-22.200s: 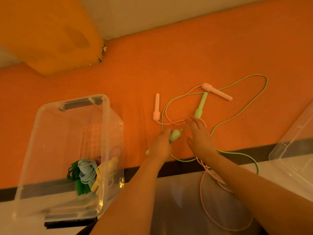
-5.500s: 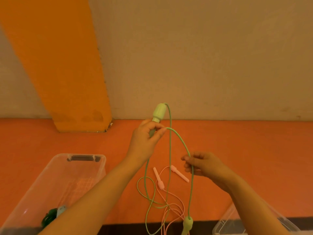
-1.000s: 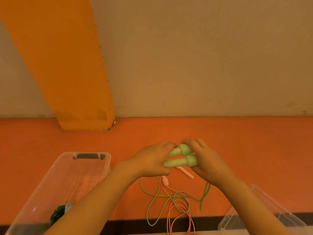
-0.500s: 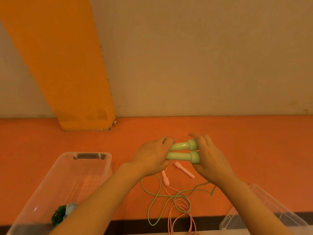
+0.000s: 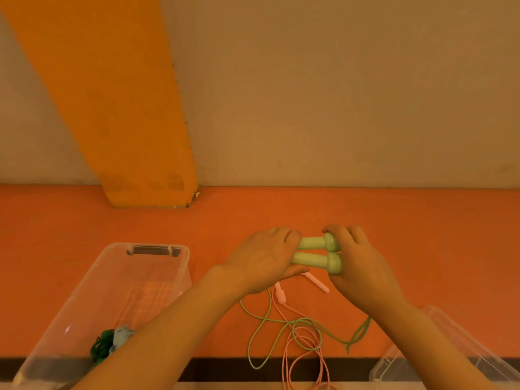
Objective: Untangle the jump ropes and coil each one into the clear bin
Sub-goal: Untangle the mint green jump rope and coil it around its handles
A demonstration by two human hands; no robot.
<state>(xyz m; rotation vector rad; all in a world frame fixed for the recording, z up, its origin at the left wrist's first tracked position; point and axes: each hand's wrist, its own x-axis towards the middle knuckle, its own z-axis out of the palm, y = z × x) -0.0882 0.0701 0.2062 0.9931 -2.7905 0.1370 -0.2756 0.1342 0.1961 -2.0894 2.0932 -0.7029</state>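
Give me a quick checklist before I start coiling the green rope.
1. Both pale green plastic handles held side by side: ok, left hand grips the shafts, right hand the bulb ends.
2. Thin green cord free of the thin pink cord: not ok, they cross on the orange floor.
3. Pink handles released: ok, lying on the floor.
4. Clear plastic bin at the left open: ok, no lid on it.
5. Room in that bin: ok, coiled ropes sit at its near end.
6. Green cord's full length: cannot tell, it leaves the frame's bottom.
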